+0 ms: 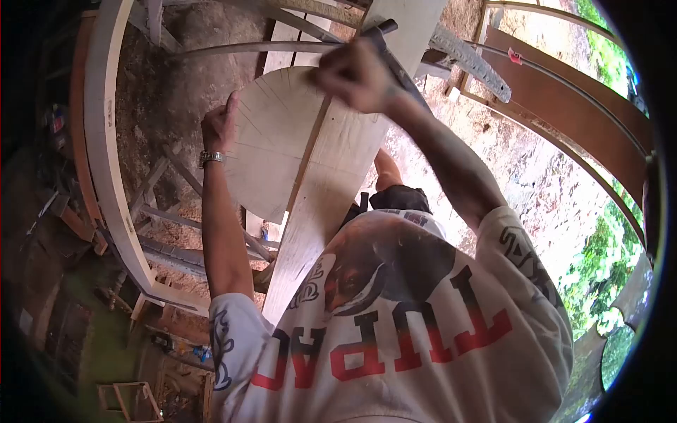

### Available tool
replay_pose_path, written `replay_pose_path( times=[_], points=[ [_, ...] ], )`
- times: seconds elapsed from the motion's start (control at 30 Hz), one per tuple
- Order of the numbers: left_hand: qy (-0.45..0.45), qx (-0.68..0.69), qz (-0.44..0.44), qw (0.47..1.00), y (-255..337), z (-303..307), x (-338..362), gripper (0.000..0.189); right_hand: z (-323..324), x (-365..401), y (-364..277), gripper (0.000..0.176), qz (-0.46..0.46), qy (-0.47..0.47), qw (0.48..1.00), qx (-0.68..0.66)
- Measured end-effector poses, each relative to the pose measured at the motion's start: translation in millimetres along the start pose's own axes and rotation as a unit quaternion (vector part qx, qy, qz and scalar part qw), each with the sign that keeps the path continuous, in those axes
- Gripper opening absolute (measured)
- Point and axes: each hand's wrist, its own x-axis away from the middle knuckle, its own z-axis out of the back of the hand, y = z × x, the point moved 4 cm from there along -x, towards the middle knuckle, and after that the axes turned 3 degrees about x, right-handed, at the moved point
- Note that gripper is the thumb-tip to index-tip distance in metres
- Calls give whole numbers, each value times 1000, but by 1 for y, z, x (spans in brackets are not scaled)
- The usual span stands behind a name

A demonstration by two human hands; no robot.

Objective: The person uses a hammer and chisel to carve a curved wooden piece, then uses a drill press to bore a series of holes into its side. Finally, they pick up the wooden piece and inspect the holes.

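A pale semicircular-looking wooden board (271,151) with pencil lines fanning across it lies against a long wooden plank (338,151). My left hand (220,125), with a metal watch at the wrist, is closed on the board's left edge, thumb upward. At the board's upper right edge, my right hand (356,76) is curled and smeared by motion. Something dark seems to be at its fingers, too blurred to name. Behind that hand a dark tool shaped like a hammer (384,44) rests on the plank, partly hidden by the hand and forearm.
A curved wooden frame (109,141) stands at the left. Rough timber poles (261,48) cross beyond the board. A brown curved panel (564,92) and a weathered beam (472,63) are on the right. Sawdust-strewn ground lies below, with a small wooden frame (130,402) at lower left.
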Motion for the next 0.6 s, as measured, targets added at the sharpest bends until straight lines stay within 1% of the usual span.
replay_pose_path(
  times=[0.07,0.13,0.17,0.2,0.23,0.27,0.3,0.37,0.4,0.43,0.47,0.5,0.53,0.57,0.6],
  points=[
    [12,18,-19,1000,-11,0,-5,85,15,51,32,33,8,72,981,-178],
    [33,33,-43,998,-26,-7,-9,84,22,45,36,34,-17,82,967,-242],
    [21,21,-39,999,-22,-7,-3,82,22,41,28,35,-60,78,972,-211],
    [31,21,-34,999,-12,-4,-3,81,21,31,21,37,-65,92,966,-234],
    [41,17,-24,999,-6,0,-2,80,22,16,18,38,-19,71,984,-160],
    [18,-16,-11,1000,-11,0,-5,81,17,5,2,38,5,65,992,-107],
    [12,-18,-3,1000,-12,0,-6,81,9,-8,-16,39,27,61,996,-56],
    [0,-20,12,1000,-13,0,-4,81,-12,-21,-33,41,83,56,994,-37],
    [-2,-20,13,1000,-10,-1,-2,82,-7,-18,-36,38,45,6,998,-33],
    [-3,-22,13,1000,-9,0,0,83,3,5,0,35,39,53,998,15],
    [-3,-22,13,1000,-7,4,0,84,22,34,27,35,31,79,995,-61],
    [19,-1,-8,1000,-8,5,-2,84,36,59,37,34,32,100,979,-174],
    [44,22,-24,998,-14,2,-1,84,43,70,36,34,36,106,967,-228],
    [62,38,-43,996,-18,1,0,84,41,73,28,35,23,111,963,-246],
    [32,11,-5,999,-23,1,-3,80,34,66,12,35,2,113,966,-234]
  ],
)
